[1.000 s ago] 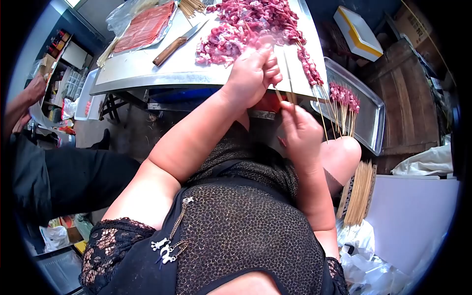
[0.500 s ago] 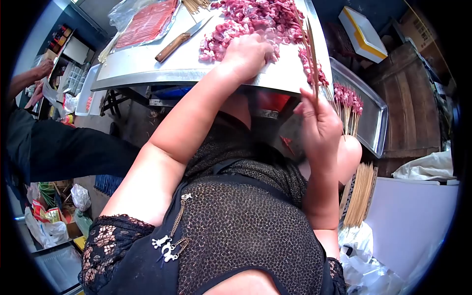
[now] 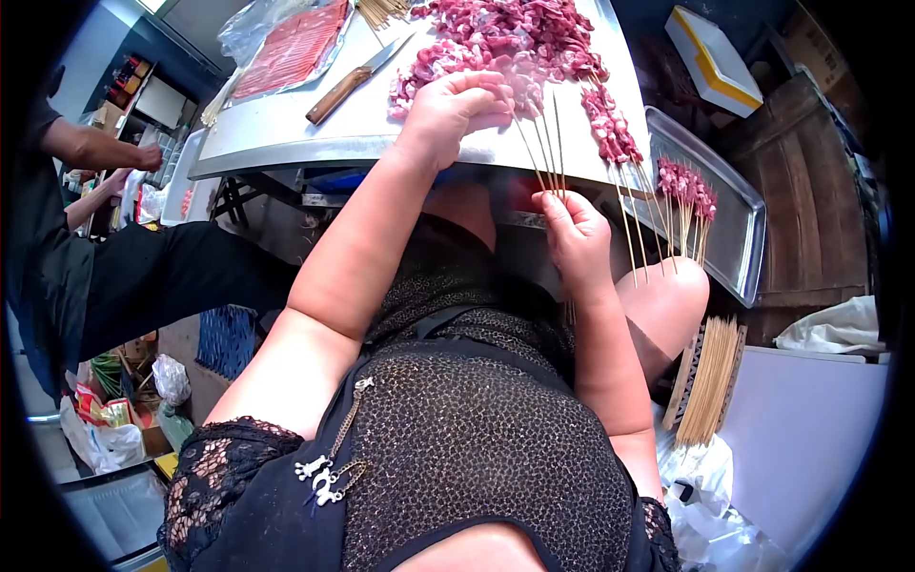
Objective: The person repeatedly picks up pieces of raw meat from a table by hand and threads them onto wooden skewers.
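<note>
Since a moment ago, the right hand (image 3: 577, 229) has swung inward from the counter's right edge, and the left hand (image 3: 453, 112) has drawn a little leftward off the middle of the meat pile (image 3: 519, 38). Now the right hand grips several thin skewers (image 3: 559, 143) near the counter's front edge, their points fanned upward. Across from it, the left hand has its fingers stretched toward those points, beside the pile; from where I stand, I can't tell whether it pinches a piece. Loose pink chunks are heaped on the white counter (image 3: 257, 143), with a wooden-handled knife (image 3: 357, 84) to their left. Along the right edge lie threaded sticks (image 3: 610, 124), bare ends jutting past the counter, and more loaded sticks (image 3: 688, 191) stand out against a metal tray (image 3: 748, 257). Off to the left, another person (image 3: 95, 148) has lowered an arm.
</note>
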Tool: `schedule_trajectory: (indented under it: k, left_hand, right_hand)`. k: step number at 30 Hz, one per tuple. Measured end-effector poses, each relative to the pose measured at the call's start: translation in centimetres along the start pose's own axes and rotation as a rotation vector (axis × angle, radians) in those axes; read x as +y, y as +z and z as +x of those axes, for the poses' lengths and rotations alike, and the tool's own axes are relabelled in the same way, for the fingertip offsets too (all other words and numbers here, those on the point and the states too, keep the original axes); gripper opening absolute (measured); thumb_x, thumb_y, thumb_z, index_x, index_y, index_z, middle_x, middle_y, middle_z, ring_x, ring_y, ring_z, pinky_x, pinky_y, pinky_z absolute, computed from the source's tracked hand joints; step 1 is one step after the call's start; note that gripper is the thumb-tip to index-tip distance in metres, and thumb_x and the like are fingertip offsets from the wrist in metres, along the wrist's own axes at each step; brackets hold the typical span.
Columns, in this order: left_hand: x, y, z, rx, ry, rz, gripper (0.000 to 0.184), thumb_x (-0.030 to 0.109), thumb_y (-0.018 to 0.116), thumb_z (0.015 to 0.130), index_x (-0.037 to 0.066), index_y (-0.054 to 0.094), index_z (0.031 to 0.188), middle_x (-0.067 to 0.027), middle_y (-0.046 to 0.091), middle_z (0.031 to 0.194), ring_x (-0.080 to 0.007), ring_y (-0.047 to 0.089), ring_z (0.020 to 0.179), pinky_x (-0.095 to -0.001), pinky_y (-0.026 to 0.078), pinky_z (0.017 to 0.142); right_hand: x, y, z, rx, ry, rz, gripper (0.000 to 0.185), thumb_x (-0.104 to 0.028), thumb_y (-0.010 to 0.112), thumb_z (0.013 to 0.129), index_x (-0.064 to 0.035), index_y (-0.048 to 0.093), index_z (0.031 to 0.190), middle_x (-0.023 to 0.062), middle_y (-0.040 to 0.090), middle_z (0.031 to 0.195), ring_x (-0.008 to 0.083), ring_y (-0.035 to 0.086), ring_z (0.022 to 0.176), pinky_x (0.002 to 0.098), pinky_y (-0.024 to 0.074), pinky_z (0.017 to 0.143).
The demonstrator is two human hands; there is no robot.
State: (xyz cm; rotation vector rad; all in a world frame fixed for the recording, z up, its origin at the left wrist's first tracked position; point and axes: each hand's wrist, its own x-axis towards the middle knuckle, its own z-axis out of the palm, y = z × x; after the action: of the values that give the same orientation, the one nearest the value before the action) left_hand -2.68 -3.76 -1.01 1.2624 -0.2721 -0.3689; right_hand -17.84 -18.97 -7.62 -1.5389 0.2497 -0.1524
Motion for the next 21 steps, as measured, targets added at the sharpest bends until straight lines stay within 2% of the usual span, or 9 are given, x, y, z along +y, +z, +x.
schedule_trajectory:
  k: [2,4,6,7,9,13,14,18,21]
  left_hand:
    - [-0.3,0.1,-0.2,-0.006,-0.015,-0.105,0.026,0.001,0.049,0.089,-0.008,0.050,0.114,-0.0197,0.063,0.099,-0.0276,0.066,0.089,-0.0377,0.055,0.083]
    - [-0.6,0.1,-0.3,-0.015,-0.031,-0.210,0.030,0.000,0.049,0.089,-0.008,0.047,0.118,-0.0204,0.062,0.101,-0.0288,0.065,0.091,-0.0383,0.055,0.085]
    - [-0.7,0.1,-0.5,-0.089,-0.082,-0.422,0.033,0.001,0.050,0.089,-0.008,0.042,0.120,-0.0215,0.061,0.105,-0.0299,0.064,0.093,-0.0397,0.054,0.086]
    - [-0.8,0.4,-0.6,-0.092,-0.083,-0.418,0.033,0.001,0.050,0.089,-0.008,0.042,0.120,-0.0215,0.061,0.105,-0.0299,0.064,0.093,-0.0397,0.054,0.086]
    - [-1.1,0.8,-0.7,0.018,0.047,-0.309,0.030,0.004,0.050,0.091,-0.007,0.043,0.119,-0.0210,0.061,0.105,-0.0296,0.064,0.093,-0.0395,0.055,0.085]
    - [-0.2,0.3,-0.5,0.072,0.068,-0.269,0.029,0.004,0.049,0.092,-0.005,0.044,0.120,-0.0199,0.061,0.103,-0.0277,0.065,0.092,-0.0371,0.056,0.082]
    - [0.1,0.4,-0.6,0.089,0.061,-0.288,0.030,0.002,0.050,0.091,-0.005,0.046,0.120,-0.0173,0.061,0.099,-0.0253,0.065,0.086,-0.0372,0.057,0.076]
    - [0.5,0.3,-1.0,0.042,0.062,-0.220,0.034,0.002,0.050,0.091,-0.005,0.042,0.123,-0.0183,0.061,0.099,-0.0250,0.065,0.084,-0.0371,0.058,0.076]
    - [0.5,0.2,-1.2,0.015,0.058,-0.159,0.037,0.007,0.050,0.093,-0.005,0.038,0.126,-0.0209,0.061,0.103,-0.0273,0.065,0.092,-0.0355,0.056,0.081]
  right_hand:
    - [0.2,0.3,0.0,0.024,-0.014,-0.014,0.020,-0.015,0.058,0.090,-0.0008,0.064,0.103,-0.0005,0.061,0.078,0.0020,0.048,0.060,0.0177,0.0411,0.055]
    - [0.4,1.0,-0.1,0.080,-0.137,0.179,0.016,-0.007,0.059,0.089,-0.0013,0.064,0.103,-0.0043,0.058,0.079,-0.0003,0.043,0.058,0.0140,0.0336,0.051]
    - [-0.1,0.8,-0.3,0.088,-0.134,0.140,0.017,-0.007,0.059,0.088,-0.0008,0.063,0.104,-0.0036,0.059,0.081,0.0006,0.045,0.062,0.0148,0.0365,0.055]
    - [-0.3,0.8,-0.4,0.092,-0.129,0.098,0.018,-0.006,0.059,0.088,-0.0002,0.063,0.104,-0.0028,0.060,0.082,0.0016,0.048,0.066,0.0155,0.0395,0.059]
    - [-0.4,0.6,-0.6,0.083,-0.129,0.069,0.019,-0.006,0.060,0.088,0.0000,0.063,0.105,-0.0023,0.060,0.083,0.0023,0.049,0.067,0.0161,0.0406,0.061]
    - [-0.8,0.1,-1.4,0.041,-0.152,0.002,0.020,-0.007,0.060,0.088,0.0001,0.063,0.106,-0.0016,0.060,0.083,0.0032,0.050,0.068,0.0168,0.0417,0.063]
    - [-0.7,0.2,-1.4,0.068,-0.176,-0.003,0.020,-0.007,0.060,0.088,0.0001,0.063,0.106,-0.0016,0.060,0.081,0.0032,0.050,0.067,0.0166,0.0412,0.061]
    - [-0.4,0.0,-1.3,0.091,-0.167,0.005,0.018,-0.008,0.061,0.088,-0.0010,0.064,0.104,-0.0029,0.059,0.078,0.0027,0.049,0.065,0.0162,0.0398,0.058]
    - [0.0,0.0,-1.3,0.079,-0.197,-0.019,0.017,-0.009,0.061,0.088,-0.0022,0.064,0.103,-0.0034,0.058,0.076,0.0022,0.048,0.063,0.0161,0.0386,0.056]
